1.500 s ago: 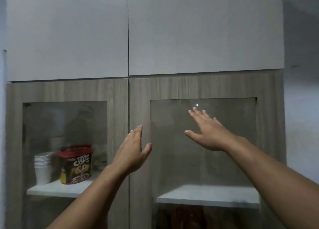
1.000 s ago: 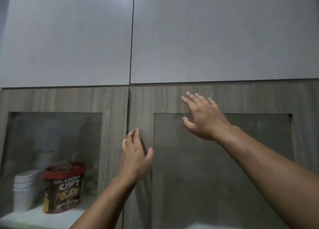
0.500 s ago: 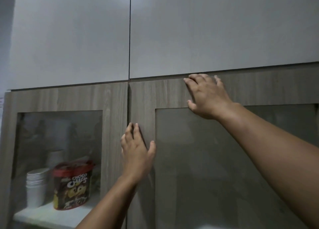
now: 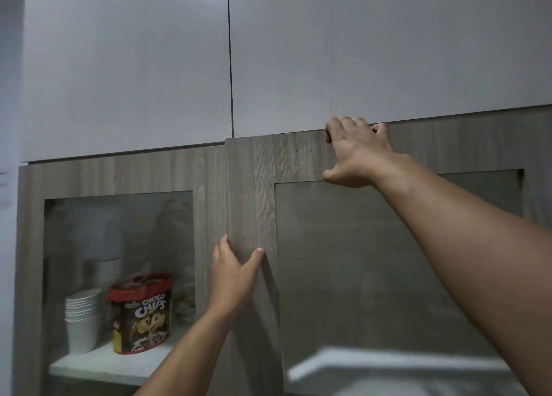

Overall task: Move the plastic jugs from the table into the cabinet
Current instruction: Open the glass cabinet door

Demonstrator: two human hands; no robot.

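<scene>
Hands both clamped on cabinet door (image 4: 251,192): right hand (image 4: 357,153) hooks its top edge, left hand (image 4: 233,273) its side; stiff, light, swings easy.

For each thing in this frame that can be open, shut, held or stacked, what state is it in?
Right glass door: pulled slightly ajar.
Left glass door: shut.
Upper white doors: shut.
Right hand: fingers hooked over the ajar door's top edge.
Left hand: gripping that door's free edge.
Choco Chips tub: lidded, upright.
Paper cups: stacked.

Both hands, left (image 4: 231,276) and right (image 4: 355,153), grip the ajar cabinet door (image 4: 251,192).
</scene>
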